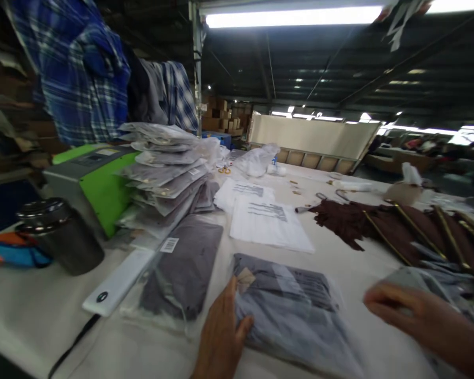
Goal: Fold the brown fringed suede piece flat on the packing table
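Observation:
A folded grey garment in a clear plastic bag (288,310) lies flat on the white table in front of me. My left hand (223,321) rests along its left edge, fingers stretched out and thumb apart on the plastic, close to a small brown tag (245,279). To the right of the bag my right hand (403,305) is raised, slightly blurred, with its fingers curled together; whatever it may hold is hidden. Left of the bag, a second bagged dark grey garment (189,268) carries a white barcode sticker (169,245) and touches a long white device (116,281) with a black cable.
Stacked bagged garments (168,168) rise beside a green and grey machine (90,179) and a dark flask (63,237). White printed plastic bags (268,223) lie beyond. Brown garments with gold zips (395,231) and more plastic bags (426,284) occupy the right. Scissors (224,169) lie farther back.

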Demonstrator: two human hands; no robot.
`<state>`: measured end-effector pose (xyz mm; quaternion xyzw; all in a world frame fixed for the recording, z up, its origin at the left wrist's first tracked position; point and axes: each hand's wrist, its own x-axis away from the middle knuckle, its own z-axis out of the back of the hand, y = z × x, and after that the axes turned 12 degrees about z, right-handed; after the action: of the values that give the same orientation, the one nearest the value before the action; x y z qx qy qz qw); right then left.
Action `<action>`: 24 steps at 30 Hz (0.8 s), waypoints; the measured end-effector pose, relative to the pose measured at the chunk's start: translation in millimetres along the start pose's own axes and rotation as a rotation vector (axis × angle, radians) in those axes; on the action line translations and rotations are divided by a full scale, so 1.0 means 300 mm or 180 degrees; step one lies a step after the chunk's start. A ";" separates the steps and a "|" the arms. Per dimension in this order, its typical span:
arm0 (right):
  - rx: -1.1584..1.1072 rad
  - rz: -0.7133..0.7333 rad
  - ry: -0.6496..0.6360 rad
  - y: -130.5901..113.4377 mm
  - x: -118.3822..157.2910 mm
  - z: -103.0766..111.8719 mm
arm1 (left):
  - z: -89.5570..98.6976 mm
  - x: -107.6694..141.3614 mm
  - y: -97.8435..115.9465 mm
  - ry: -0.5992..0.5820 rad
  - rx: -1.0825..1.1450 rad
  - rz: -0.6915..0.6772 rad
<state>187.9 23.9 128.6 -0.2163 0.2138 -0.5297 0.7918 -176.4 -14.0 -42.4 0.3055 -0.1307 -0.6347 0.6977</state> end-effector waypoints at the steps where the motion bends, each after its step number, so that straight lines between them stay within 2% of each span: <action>1: -0.0004 0.0224 -0.0512 -0.101 -0.074 -0.056 | 0.007 0.001 0.005 -0.0108 0.0033 0.0043; 4: -0.0319 0.0696 -0.1527 -0.347 -0.261 -0.235 | 0.011 0.000 0.009 -0.0304 0.0149 0.0143; 6: -0.0380 0.1081 -0.2039 -0.431 -0.351 -0.341 | -0.001 0.000 0.007 -0.0260 0.0271 0.0204; 8: -0.0219 0.1299 -0.2415 -0.461 -0.421 -0.422 | -0.018 0.000 0.004 -0.0199 0.0400 0.0278; 10: 0.0021 0.1303 -0.2771 -0.464 -0.477 -0.473 | -0.029 0.001 0.003 -0.0219 0.0519 0.0389; 14: 0.0099 0.0916 -0.3692 -0.465 -0.555 -0.515 | -0.017 0.003 0.013 -0.0470 0.0735 0.0596; 16: 0.0183 0.0756 -0.3975 -0.465 -0.583 -0.523 | 0.001 0.002 0.025 -0.0559 0.0809 0.0758; 18: 0.0418 0.0806 -0.3842 -0.458 -0.606 -0.534 | 0.020 0.000 0.039 -0.0636 0.0804 0.0873; 22: 0.0840 0.1101 -0.2782 -0.419 -0.639 -0.578 | 0.039 -0.007 0.052 -0.0798 0.0592 0.0886; 24: 0.0810 0.1173 -0.2399 -0.392 -0.645 -0.597 | 0.032 -0.008 0.042 -0.0809 0.0518 0.0841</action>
<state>-68.7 142.9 70.7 -0.2535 -0.1220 -0.2857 0.9161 -172.1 -14.1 -27.1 0.2585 -0.3076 -0.5584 0.7258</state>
